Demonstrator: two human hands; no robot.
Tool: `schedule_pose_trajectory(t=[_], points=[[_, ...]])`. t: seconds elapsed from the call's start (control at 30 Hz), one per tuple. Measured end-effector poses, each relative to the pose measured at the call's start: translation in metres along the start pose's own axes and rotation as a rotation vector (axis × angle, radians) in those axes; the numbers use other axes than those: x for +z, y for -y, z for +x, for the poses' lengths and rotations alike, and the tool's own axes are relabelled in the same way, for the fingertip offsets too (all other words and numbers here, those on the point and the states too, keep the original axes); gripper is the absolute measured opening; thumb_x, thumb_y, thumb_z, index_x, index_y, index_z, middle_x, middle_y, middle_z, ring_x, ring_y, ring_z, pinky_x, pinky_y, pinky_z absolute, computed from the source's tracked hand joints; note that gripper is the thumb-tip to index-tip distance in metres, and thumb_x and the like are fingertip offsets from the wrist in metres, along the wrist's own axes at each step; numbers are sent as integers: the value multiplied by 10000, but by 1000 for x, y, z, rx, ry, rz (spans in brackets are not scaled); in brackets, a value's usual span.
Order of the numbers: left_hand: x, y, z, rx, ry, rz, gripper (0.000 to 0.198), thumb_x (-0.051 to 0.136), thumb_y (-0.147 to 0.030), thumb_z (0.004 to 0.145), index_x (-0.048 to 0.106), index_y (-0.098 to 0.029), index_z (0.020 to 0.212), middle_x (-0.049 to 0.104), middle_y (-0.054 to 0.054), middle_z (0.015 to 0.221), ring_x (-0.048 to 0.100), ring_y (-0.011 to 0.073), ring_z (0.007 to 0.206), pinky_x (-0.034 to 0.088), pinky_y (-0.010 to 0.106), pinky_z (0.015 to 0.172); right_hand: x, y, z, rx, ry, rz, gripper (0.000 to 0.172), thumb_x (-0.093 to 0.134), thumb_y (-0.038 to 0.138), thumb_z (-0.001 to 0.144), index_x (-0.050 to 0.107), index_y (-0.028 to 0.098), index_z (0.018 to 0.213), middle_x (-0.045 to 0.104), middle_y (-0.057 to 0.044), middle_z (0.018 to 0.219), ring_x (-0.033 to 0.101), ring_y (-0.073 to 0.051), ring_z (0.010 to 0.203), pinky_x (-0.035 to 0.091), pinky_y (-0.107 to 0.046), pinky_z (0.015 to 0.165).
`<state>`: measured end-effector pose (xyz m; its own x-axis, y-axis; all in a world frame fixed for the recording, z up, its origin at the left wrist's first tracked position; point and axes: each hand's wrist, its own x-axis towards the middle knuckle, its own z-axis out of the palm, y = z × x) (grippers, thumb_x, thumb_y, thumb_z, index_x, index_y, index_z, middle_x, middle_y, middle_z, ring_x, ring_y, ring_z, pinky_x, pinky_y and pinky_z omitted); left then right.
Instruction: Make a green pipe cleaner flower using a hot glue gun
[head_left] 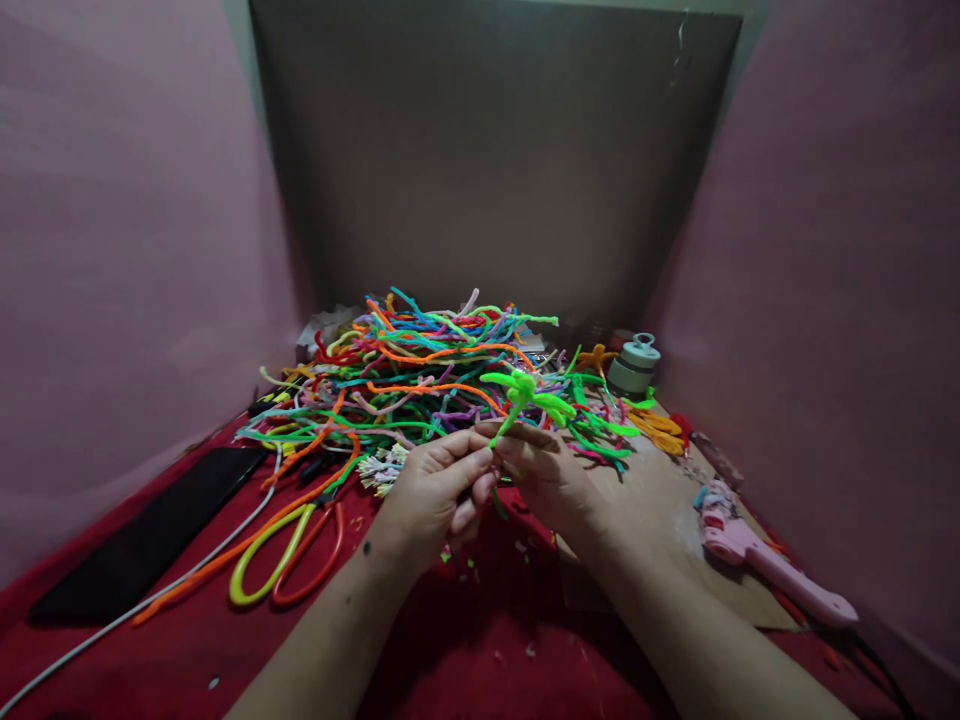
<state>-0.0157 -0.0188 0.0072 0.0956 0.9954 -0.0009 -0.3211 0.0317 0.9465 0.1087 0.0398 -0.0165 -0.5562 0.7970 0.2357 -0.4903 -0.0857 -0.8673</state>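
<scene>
Between my two hands, a bright green pipe-cleaner flower (523,393) stands up, its fuzzy petals spread at the top and its stem running down into my fingers. My left hand (450,480) pinches the lower stem between thumb and forefinger, the other fingers curled. On the other side, my right hand (544,468) closes its fingertips round the same stem. A short dark green end (499,503) pokes out below the hands. Right behind them rises a big tangled heap of coloured pipe cleaners (435,370). A bundle of pale cut ends (381,468) sits beside my left wrist.
Scissors with yellow and red handles (274,560) lie left on the red cloth (480,640), near a black flat slab (150,535) and a white cable (225,545). A pink glue gun (772,565) rests on cardboard (667,520) at right, with a green-lidded container (636,365) behind.
</scene>
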Motion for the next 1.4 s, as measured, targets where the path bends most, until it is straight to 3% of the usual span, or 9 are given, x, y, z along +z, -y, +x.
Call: schedule_pose_trajectory(t=[0.17, 0.3, 0.5, 0.67, 0.93, 1.07, 1.2, 1.3, 1.4], points=[[-6, -2, -2, -110, 141, -146, 205, 582, -241, 782, 574, -202, 983, 503, -71, 474, 227, 2, 261, 224, 112, 257, -1, -2, 3, -3, 69, 82, 183, 694, 254, 669, 703, 195, 842, 616, 4, 666, 502, -107, 590, 415, -252, 616], [-4, -1, -1, -43, 91, -79, 102, 565, -254, 801, 581, -155, 817, 519, -51, 460, 280, 0, 255, 241, 106, 267, -3, -6, 4, -16, 11, 50, 173, 696, 273, 680, 701, 192, 834, 649, -19, 723, 559, -139, 646, 442, -279, 634], [-3, -1, 0, 0, 79, -109, 178, 557, -247, 802, 520, -146, 660, 482, -63, 450, 233, -6, 250, 246, 109, 239, -1, -3, 3, -26, 21, -5, 238, 724, 297, 660, 708, 195, 875, 638, 1, 673, 537, -116, 617, 422, -261, 640], [-6, -1, -2, -41, 136, -162, 160, 548, -254, 808, 529, -147, 690, 463, -69, 454, 190, -5, 253, 241, 114, 216, -2, 2, 3, -49, 11, -4, 170, 717, 255, 664, 718, 208, 828, 652, -2, 699, 558, -123, 671, 425, -252, 660], [-7, -2, -4, -76, 223, -136, 115, 514, -244, 820, 574, -146, 812, 486, -62, 456, 185, 5, 246, 247, 135, 230, 3, 3, 1, 48, 116, 182, 144, 724, 235, 637, 702, 189, 771, 550, 36, 548, 458, -67, 503, 393, -198, 519], [-5, 1, 1, 75, 107, 184, 261, 471, -316, 845, 526, -147, 655, 481, -50, 451, 343, 35, 278, 294, 158, 304, 3, 1, 3, -2, 17, 168, 144, 729, 233, 633, 704, 175, 761, 589, 18, 608, 452, -72, 519, 384, -200, 496], [-3, 9, 6, 309, -138, 598, 121, 543, -288, 794, 572, -171, 791, 557, -34, 602, 487, 78, 462, 368, 186, 439, -2, -6, 7, -64, -103, 109, 78, 713, 179, 652, 709, 181, 729, 630, 5, 676, 501, -101, 604, 405, -233, 581], [-3, 17, 7, 504, -300, 878, 96, 532, -254, 802, 588, -177, 811, 576, -16, 666, 499, 98, 577, 384, 206, 553, -3, -10, 7, -99, -162, 47, 92, 709, 177, 664, 715, 183, 755, 626, 5, 684, 489, -106, 618, 399, -244, 609], [-4, 20, 6, 584, -348, 1002, 130, 478, -237, 835, 583, -177, 788, 561, -14, 649, 479, 97, 569, 368, 209, 554, -1, -11, 4, -98, -157, 16, 109, 711, 201, 666, 714, 186, 774, 640, -8, 730, 497, -122, 661, 405, -255, 640]])
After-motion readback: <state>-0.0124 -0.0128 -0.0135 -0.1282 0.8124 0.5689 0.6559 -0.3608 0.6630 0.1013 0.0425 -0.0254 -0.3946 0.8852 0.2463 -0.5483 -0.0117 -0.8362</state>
